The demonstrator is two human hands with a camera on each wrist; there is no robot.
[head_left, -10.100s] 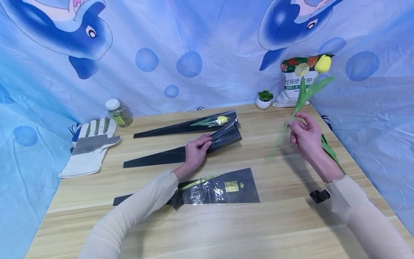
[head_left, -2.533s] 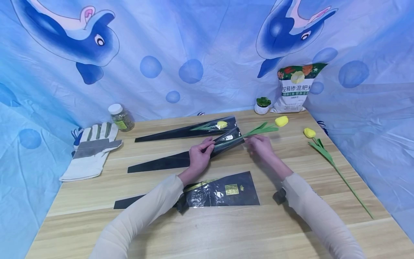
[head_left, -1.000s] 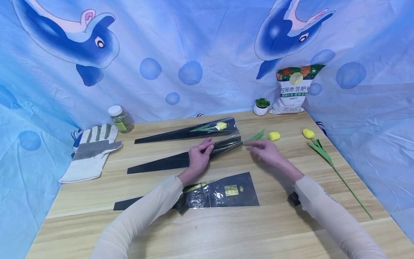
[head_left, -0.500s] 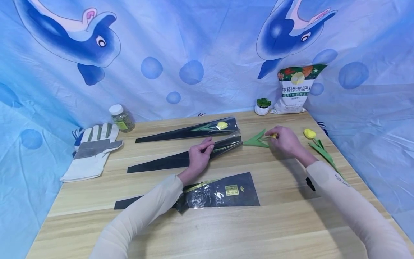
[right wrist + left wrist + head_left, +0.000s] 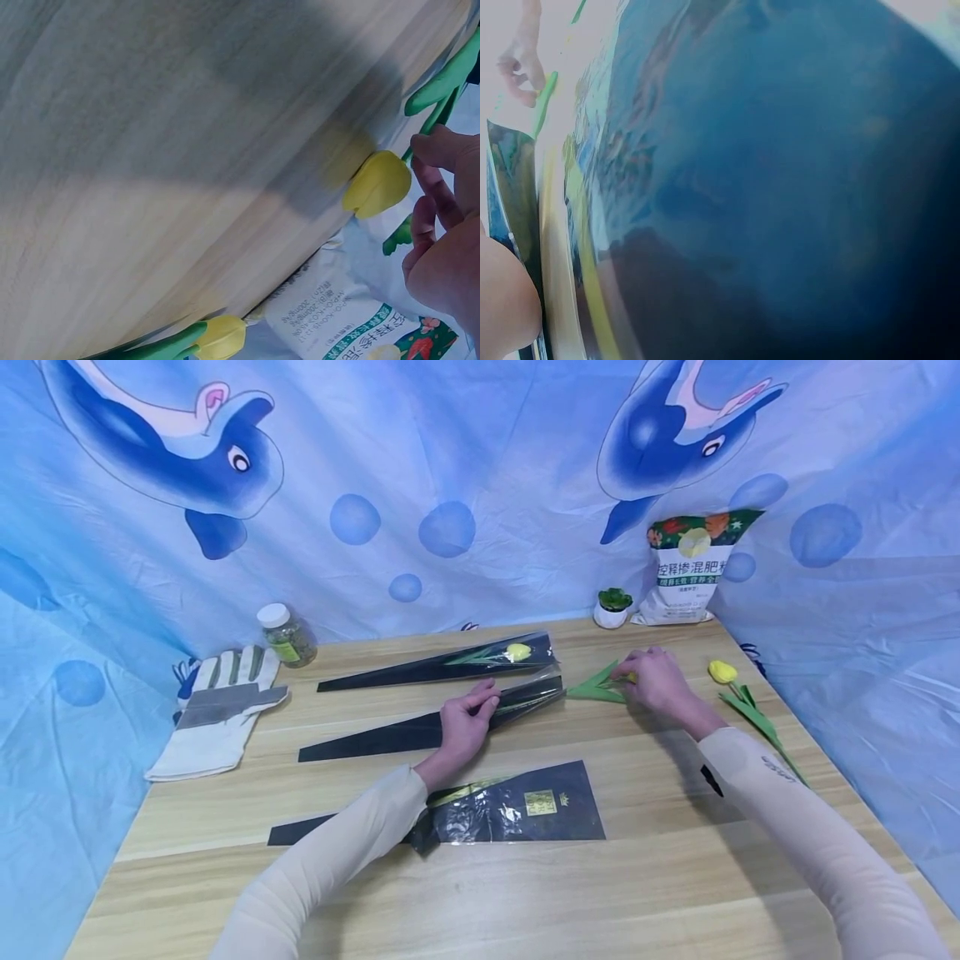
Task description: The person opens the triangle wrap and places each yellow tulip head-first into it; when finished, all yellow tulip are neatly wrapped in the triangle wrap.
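Observation:
My left hand [image 5: 465,722] pinches the edge of the middle black flower sleeve [image 5: 375,737], which lies flat with its wide, clear-edged mouth to the right. A yellow tulip [image 5: 379,184] has its lower stem inside that sleeve; its green leaves [image 5: 596,687] stick out of the mouth. Just below the bloom, my right hand [image 5: 660,681] pinches the stem, largely covering the bloom in the head view. Behind lies another black sleeve [image 5: 390,674] with a tulip inside. A third, gold-printed sleeve [image 5: 517,810] lies in front, partly under the left forearm.
Another yellow tulip [image 5: 757,714] lies at the right edge of the table. Along the back stand a fertilizer bag [image 5: 686,572], a small potted succulent [image 5: 611,608] and a lidded jar [image 5: 288,639]. Work gloves [image 5: 217,714] lie at the left. Blue curtain surrounds the table.
The tulip, held upright at the right earlier, now lies with its stem in the middle sleeve. My right hand has shifted from the sleeve's mouth to just below the bloom. The left hand keeps its hold.

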